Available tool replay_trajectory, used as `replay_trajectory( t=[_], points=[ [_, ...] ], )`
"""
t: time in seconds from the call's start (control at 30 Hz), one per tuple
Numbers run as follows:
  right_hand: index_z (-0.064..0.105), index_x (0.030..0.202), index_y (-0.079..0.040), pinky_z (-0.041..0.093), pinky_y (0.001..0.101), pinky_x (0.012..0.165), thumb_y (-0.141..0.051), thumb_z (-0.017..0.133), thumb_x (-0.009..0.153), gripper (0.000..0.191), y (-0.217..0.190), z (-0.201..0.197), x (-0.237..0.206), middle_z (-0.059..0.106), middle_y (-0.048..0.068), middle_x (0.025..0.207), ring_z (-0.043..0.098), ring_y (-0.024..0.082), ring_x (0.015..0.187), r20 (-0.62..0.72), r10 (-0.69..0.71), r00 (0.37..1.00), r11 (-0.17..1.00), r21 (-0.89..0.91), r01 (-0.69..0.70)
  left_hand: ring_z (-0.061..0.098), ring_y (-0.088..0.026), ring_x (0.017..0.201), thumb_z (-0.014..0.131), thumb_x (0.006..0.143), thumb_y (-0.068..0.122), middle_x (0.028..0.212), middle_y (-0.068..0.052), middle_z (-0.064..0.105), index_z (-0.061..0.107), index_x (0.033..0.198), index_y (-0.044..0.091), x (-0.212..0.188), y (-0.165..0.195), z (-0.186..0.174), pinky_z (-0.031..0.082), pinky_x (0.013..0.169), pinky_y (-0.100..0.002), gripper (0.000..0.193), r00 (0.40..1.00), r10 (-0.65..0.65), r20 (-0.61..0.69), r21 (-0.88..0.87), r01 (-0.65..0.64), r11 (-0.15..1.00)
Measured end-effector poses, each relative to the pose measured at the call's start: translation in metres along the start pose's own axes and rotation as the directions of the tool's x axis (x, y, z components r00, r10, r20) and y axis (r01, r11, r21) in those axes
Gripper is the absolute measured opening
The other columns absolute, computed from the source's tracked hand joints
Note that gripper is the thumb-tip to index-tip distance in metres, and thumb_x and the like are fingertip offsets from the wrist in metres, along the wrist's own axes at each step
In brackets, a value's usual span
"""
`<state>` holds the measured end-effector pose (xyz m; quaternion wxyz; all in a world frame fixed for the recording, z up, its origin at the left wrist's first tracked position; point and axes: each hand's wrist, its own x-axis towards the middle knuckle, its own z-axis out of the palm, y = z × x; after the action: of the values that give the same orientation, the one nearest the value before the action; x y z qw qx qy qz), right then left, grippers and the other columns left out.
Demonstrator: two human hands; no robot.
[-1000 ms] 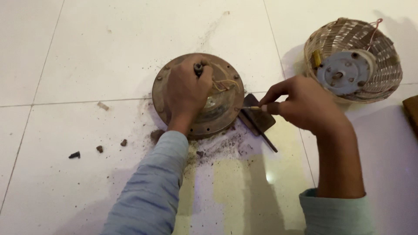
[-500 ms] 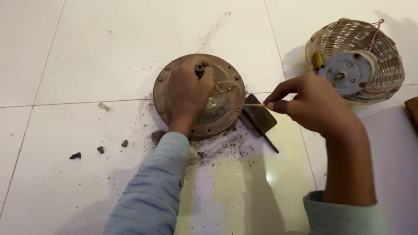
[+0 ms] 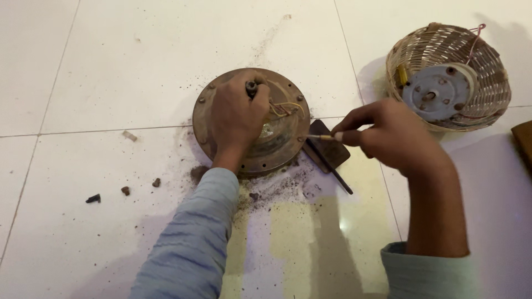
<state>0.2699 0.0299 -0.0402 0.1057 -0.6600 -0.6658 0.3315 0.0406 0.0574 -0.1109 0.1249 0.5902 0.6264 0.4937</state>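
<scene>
The round rusty motor housing point(image 3: 252, 124) lies flat on the white tiled floor point(image 3: 111, 72), near the middle of the scene, ringed by dark grit point(image 3: 277, 185) on its near side. The left hand point(image 3: 235, 119) is closed over its centre, fingers wrapped about the short shaft stub point(image 3: 252, 87), which pins the housing down. The right hand point(image 3: 388, 135) pinches a thin pale stick-like tool point(image 3: 320, 137) between thumb and forefinger, its tip at the housing's right rim beside the loose yellow and white wires point(image 3: 285, 106). To work well here, I judge the left hand should press straight down so the disc cannot spin or slide on the smooth tile, while the right keeps the tool low and nudges gently, clear of the wires. A dark flat piece with a black rod point(image 3: 330, 158) lies just right of the housing; far right, a wicker basket point(image 3: 482, 61) holds 1 grey metal disc point(image 3: 435, 91).
</scene>
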Motion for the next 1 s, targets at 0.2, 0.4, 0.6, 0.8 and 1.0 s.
replay_trajectory(
  t=[0.2,0.4,0.6,0.8,1.0],
  points=[
    [0.085,0.096,-0.007,0.042,0.0356,0.053,-0.021,0.080,0.085,0.018,0.008,0.000,0.000,0.071,0.012,0.064,0.054,0.017,0.054,0.008,0.068,0.998,0.998,0.012,-0.068,0.073,-0.031,0.070,0.065,0.087,0.021,0.081,-0.014,0.076,0.078,0.090,0.008,-0.001,-0.001,0.000,0.056,0.064,-0.041,0.019,0.998,0.048,-0.026,0.000,-0.048,0.999],
    [0.083,0.099,-0.008,0.045,0.0369,0.055,-0.020,0.081,0.083,0.020,0.011,0.006,0.004,0.078,0.013,0.076,0.057,0.020,0.056,0.041,-0.018,0.999,0.996,0.088,0.014,0.075,-0.028,0.069,0.063,0.086,0.022,0.077,-0.012,0.076,0.078,0.089,0.010,0.000,0.000,0.000,0.056,0.065,-0.040,0.019,0.999,-0.046,0.016,0.023,0.046,0.999],
    [0.084,0.098,-0.011,0.056,0.0350,0.069,-0.023,0.079,0.083,0.020,0.005,0.005,0.005,0.083,0.009,0.089,0.073,0.018,0.073,-0.027,-0.112,0.993,0.993,-0.044,0.111,0.076,-0.028,0.072,0.064,0.086,0.022,0.081,-0.012,0.077,0.078,0.091,0.011,-0.001,0.000,0.001,0.057,0.069,-0.040,0.019,1.000,0.004,-0.019,0.014,-0.004,1.000],
    [0.085,0.104,-0.012,0.052,0.0436,0.070,-0.024,0.081,0.088,0.021,0.005,0.002,0.002,0.079,0.020,0.086,0.069,0.030,0.074,0.010,0.049,0.999,0.989,-0.138,-0.047,0.074,-0.031,0.075,0.064,0.086,0.024,0.083,-0.013,0.076,0.077,0.090,0.010,-0.002,0.000,0.000,0.056,0.068,-0.043,0.019,1.000,0.006,-0.011,-0.006,-0.006,1.000],
    [0.084,0.097,-0.010,0.054,0.0335,0.065,-0.022,0.080,0.078,0.022,0.006,0.006,0.004,0.080,0.008,0.079,0.070,0.019,0.066,-0.035,-0.069,0.997,0.997,-0.040,0.067,0.073,-0.033,0.074,0.065,0.084,0.025,0.081,-0.014,0.076,0.078,0.089,0.011,0.000,-0.001,0.001,0.056,0.067,-0.044,0.020,1.000,-0.025,-0.017,0.065,0.026,0.998]
  ],
)
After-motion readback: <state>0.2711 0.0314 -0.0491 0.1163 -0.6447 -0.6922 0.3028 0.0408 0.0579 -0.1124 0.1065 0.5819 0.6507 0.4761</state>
